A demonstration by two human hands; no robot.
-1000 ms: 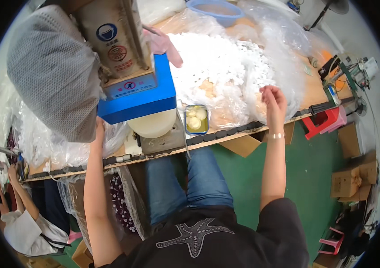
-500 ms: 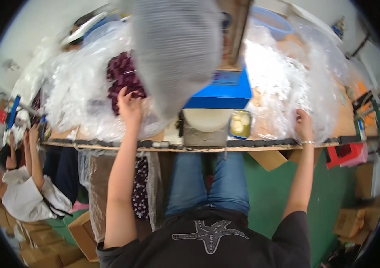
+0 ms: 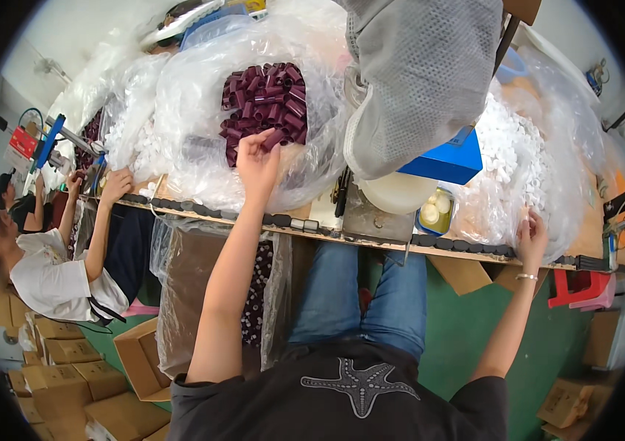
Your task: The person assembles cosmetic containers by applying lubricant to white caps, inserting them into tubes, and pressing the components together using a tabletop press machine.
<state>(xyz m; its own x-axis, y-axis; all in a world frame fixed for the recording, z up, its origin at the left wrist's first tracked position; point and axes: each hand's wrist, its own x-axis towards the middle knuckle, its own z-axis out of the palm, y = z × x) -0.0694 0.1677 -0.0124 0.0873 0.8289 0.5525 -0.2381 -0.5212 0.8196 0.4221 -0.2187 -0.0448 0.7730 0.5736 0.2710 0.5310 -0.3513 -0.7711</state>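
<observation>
A heap of short maroon plastic tubes [image 3: 265, 99] lies in clear plastic sheeting on the bench. At its near edge is my left hand [image 3: 257, 170], its thumb and fingers closed on one maroon tube [image 3: 272, 140]. Far to the right, small white plastic pieces [image 3: 507, 158] are piled in another clear bag. My right hand [image 3: 532, 239] is at that pile's near edge, fingertips pinched together; whatever they hold is too small to make out. Between the two heaps stands a machine with a blue housing [image 3: 451, 158], partly covered by a grey mesh cloth [image 3: 423, 81].
Beside the machine's metal base [image 3: 375, 213] sits a small tin [image 3: 434, 213] with pale round contents. Black padding [image 3: 283, 220] runs along the bench edge. At left a co-worker [image 3: 62, 272] in a white shirt works at the bench. Cardboard boxes [image 3: 59, 386] and a red stool [image 3: 573, 287] stand below.
The view has shifted, so the bench now slopes down to the right. A maroon tube now shows between my left thumb and fingers. My right hand stays by the white pieces.
</observation>
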